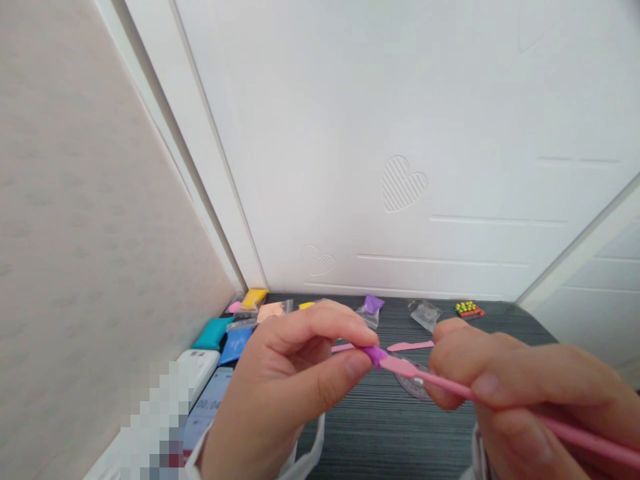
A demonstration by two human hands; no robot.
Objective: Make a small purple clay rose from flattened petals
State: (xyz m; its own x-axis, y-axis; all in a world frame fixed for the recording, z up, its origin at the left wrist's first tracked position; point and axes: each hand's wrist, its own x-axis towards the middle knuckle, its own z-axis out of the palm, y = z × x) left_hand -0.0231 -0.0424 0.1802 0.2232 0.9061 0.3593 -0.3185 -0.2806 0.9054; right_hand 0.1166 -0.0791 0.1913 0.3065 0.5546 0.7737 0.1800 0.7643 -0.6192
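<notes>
Between thumb and forefinger, my left hand point(300, 373) pinches a small piece of purple modelling clay point(374, 355). My right hand point(530, 393) grips the handle of a pink plastic clay tool point(445, 385), whose flat blade touches the clay. Both hands are raised above the dark tabletop. Behind them on the table lie another pink clay tool point(410, 346) and a clear round plastic piece point(413, 387), partly hidden by the fingers and the tool.
Along the back edge are a bag of purple clay point(373, 305), a crumpled clear bag point(425, 315) and a small yellow, green and orange clay piece point(469, 309). Blue point(236, 344), teal point(214, 332) and yellow point(255, 298) clay packs sit at left, near a phone point(207, 407). White panels point(400, 133) rise behind.
</notes>
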